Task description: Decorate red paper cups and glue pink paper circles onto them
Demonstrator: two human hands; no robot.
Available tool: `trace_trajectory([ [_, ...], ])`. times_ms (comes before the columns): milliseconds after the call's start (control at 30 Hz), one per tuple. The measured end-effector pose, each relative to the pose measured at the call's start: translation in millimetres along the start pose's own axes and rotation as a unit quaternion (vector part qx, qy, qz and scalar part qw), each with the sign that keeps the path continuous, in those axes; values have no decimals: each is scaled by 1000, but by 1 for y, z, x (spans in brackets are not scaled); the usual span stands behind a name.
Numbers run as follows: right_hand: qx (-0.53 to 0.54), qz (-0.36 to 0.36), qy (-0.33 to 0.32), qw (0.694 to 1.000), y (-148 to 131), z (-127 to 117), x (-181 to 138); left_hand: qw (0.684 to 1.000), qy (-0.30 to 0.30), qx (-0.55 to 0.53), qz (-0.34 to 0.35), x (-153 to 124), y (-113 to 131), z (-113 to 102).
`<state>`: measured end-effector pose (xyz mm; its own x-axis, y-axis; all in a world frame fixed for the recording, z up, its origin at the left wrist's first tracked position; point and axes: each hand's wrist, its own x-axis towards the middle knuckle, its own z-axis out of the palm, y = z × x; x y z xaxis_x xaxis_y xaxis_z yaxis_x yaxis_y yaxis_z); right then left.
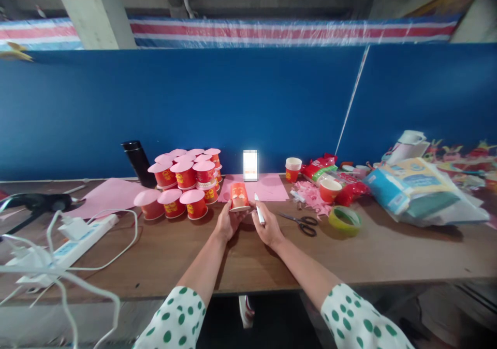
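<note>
My left hand (pixel 228 222) is closed around a red paper cup (pixel 239 195), which is upside down with its white rim at the bottom and tilted a little. Pale marks show on the cup's side. Close on its right, my right hand (pixel 267 229) grips a white marker pen (pixel 259 210), its tip pointing up and away from me. Behind the cup lie pink paper sheets (pixel 267 187). Scissors with black handles (pixel 305 221) rest on the table to the right of my right hand.
Stacked red cups topped with pink paper discs (pixel 182 175) stand left, before a black bottle (pixel 136 160). A lit phone (pixel 250 165) stands at the back. Rightward are nested cups (pixel 293 170), yellow-green tape (pixel 345 221) and a plastic bag (pixel 419 191). A power strip (pixel 73 245) trails cables at left.
</note>
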<state>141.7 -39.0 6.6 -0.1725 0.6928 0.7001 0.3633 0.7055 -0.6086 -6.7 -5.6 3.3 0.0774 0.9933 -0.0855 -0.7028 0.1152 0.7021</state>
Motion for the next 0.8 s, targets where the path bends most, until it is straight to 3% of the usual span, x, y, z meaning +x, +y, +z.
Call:
trace_trajectory([
  [800, -39, 30, -8, 999, -5, -2, 0, 1000, -12, -5, -3, 0, 0, -1],
])
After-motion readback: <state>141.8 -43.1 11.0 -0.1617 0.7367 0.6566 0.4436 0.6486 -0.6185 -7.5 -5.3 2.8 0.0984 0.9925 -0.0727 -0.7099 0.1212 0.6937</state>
